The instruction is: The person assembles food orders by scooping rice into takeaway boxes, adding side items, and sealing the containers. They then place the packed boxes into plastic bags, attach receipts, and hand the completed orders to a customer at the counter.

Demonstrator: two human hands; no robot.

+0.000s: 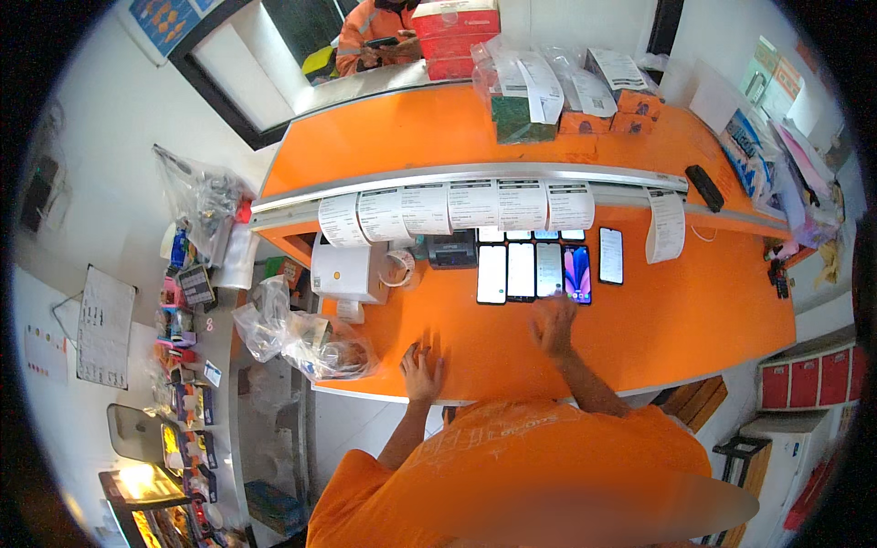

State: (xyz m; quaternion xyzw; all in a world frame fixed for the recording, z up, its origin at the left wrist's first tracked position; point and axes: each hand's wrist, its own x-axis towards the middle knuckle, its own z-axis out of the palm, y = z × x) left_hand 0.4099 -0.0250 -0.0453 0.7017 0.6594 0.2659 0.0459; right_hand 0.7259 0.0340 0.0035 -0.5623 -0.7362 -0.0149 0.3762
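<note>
My left hand [421, 372] rests on the orange counter [473, 356] near its front edge, fingers spread, holding nothing. Slightly blurred, my right hand [556, 323] reaches to the lower edge of the smartphones, its fingertips by a phone with a pale grey-green screen [549, 269]; contact is unclear. Beside that phone lie a lit phone with a pink-and-blue wallpaper [577, 270] and two white-screened phones [491, 274]. A further phone [611, 255] lies apart to the right. Behind the row, more phones [547, 235] are partly covered by hanging receipts.
Printed paper receipts [428, 211] hang from a metal rail [479, 177]. Left are a white label printer [348, 272], a tape roll [399, 268], a black printer [452, 250] and plastic-bagged items [329, 351]. Bagged boxes [524, 116] stand on the upper shelf. Beyond the window, a person [377, 34] holds a phone.
</note>
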